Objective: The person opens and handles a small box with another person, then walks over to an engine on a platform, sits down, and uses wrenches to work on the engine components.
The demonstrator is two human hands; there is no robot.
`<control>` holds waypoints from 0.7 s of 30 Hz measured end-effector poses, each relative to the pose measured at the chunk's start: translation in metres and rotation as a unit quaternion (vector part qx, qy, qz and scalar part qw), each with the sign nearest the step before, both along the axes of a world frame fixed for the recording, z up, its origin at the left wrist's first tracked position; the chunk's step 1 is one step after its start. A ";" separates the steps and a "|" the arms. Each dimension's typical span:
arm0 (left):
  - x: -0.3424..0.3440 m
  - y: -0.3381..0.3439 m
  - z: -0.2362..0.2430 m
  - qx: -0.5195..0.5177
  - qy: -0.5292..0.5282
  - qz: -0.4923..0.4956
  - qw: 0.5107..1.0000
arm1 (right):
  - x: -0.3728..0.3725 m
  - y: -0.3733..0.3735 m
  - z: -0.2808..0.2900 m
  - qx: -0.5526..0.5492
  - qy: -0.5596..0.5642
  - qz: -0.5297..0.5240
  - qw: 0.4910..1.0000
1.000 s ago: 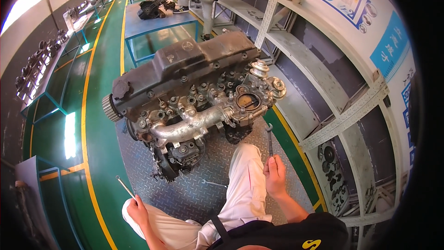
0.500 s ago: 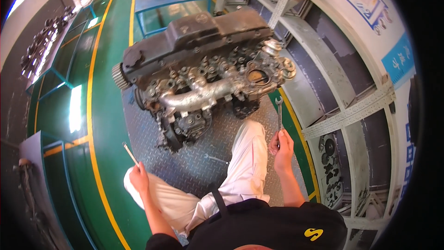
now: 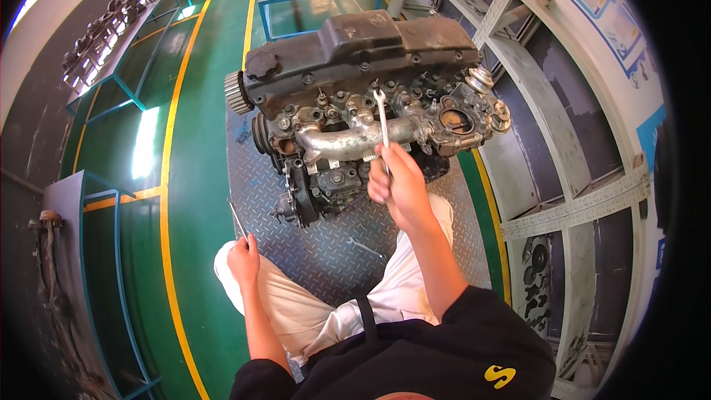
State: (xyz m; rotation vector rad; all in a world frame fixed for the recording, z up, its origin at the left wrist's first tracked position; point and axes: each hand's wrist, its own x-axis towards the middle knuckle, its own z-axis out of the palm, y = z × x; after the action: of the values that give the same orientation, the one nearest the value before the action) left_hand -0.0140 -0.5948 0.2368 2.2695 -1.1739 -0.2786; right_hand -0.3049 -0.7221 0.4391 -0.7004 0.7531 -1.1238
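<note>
The open-ended wrench (image 3: 383,122) points forward from your right hand (image 3: 400,181), whose fingers are curled around the shank; its head lies beyond them, over the engine (image 3: 341,120), near the fittings below the dark cover (image 3: 363,41). Contact between head and fitting cannot be confirmed. The silver intake pipe (image 3: 337,144) runs just ahead and left of these fingers. Caution: a partly seated head could slip under load and drive your knuckles into the pipe; a tilted head could round the flats. To the left of those fingers, well apart, your left hand (image 3: 244,259) pinches a slim tool (image 3: 237,216); a loose grip could drop it. A loose wrench (image 3: 366,248), nearer your body than the right fingers, lies on the tread plate (image 3: 326,255) and could be knocked off by a knee.
</note>
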 end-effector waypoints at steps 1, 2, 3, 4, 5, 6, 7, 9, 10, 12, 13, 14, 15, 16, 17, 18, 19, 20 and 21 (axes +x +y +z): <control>0.000 0.000 -0.001 -0.008 -0.008 -0.001 1.000 | 0.008 -0.012 0.005 -0.002 0.001 -0.004 1.000; 0.000 0.000 -0.001 -0.009 -0.009 -0.005 1.000 | 0.014 -0.024 0.007 -0.016 0.028 -0.014 0.999; 0.001 0.000 0.000 -0.006 -0.001 -0.001 1.000 | 0.019 -0.033 0.007 -0.030 0.054 -0.024 0.998; 0.001 -0.001 0.001 -0.003 0.007 0.003 1.000 | 0.021 -0.040 0.007 -0.032 0.055 -0.026 0.998; 0.002 -0.001 -0.001 -0.004 0.007 0.001 1.000 | 0.022 -0.046 0.006 -0.023 0.070 -0.033 0.997; 0.003 -0.002 -0.003 -0.005 0.001 0.000 1.000 | 0.024 -0.050 0.007 -0.014 0.084 -0.038 0.996; 0.004 -0.002 -0.003 -0.005 -0.006 0.001 1.000 | 0.026 -0.051 0.008 -0.015 0.100 -0.052 0.993; 0.005 -0.002 -0.003 -0.011 -0.009 0.001 1.000 | 0.027 -0.056 0.008 -0.024 0.125 -0.057 0.990; 0.004 -0.002 -0.002 -0.017 -0.010 -0.003 1.000 | 0.026 -0.058 0.007 -0.032 0.152 -0.064 0.986; 0.003 -0.003 0.002 -0.016 -0.006 -0.001 1.000 | 0.026 -0.060 0.008 -0.047 0.181 -0.080 0.979; 0.002 -0.003 0.002 -0.010 -0.002 0.004 1.000 | 0.026 -0.062 0.008 -0.058 0.210 -0.093 0.971; 0.002 -0.003 0.002 -0.011 -0.001 0.004 1.000 | 0.026 -0.064 0.007 -0.059 0.211 -0.093 0.971; 0.002 -0.004 0.002 0.002 0.005 0.005 1.000 | 0.025 -0.067 0.007 -0.063 0.224 -0.095 0.968; 0.003 -0.003 0.002 0.014 0.009 0.007 1.000 | 0.025 -0.067 0.008 -0.068 0.236 -0.096 0.965; 0.004 -0.002 0.000 0.013 0.009 0.007 1.000 | 0.024 -0.068 0.008 -0.069 0.235 -0.096 0.965; 0.004 -0.001 -0.002 0.002 0.003 0.004 1.000 | 0.023 -0.069 0.008 -0.065 0.228 -0.093 0.967; 0.004 0.000 -0.003 -0.008 -0.003 0.001 1.000 | 0.023 -0.070 0.008 -0.060 0.220 -0.090 0.969; 0.003 0.001 -0.002 -0.009 -0.003 0.001 1.000 | 0.022 -0.070 0.009 -0.061 0.220 -0.089 0.970; 0.003 0.002 -0.002 -0.011 -0.006 0.002 1.000 | 0.021 -0.069 0.011 -0.050 0.192 -0.085 0.976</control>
State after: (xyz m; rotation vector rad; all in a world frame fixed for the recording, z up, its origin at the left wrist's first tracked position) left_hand -0.0110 -0.5926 0.2345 2.2573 -1.1731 -0.2502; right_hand -0.2841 -0.7910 0.4499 -0.9687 1.1058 -1.2022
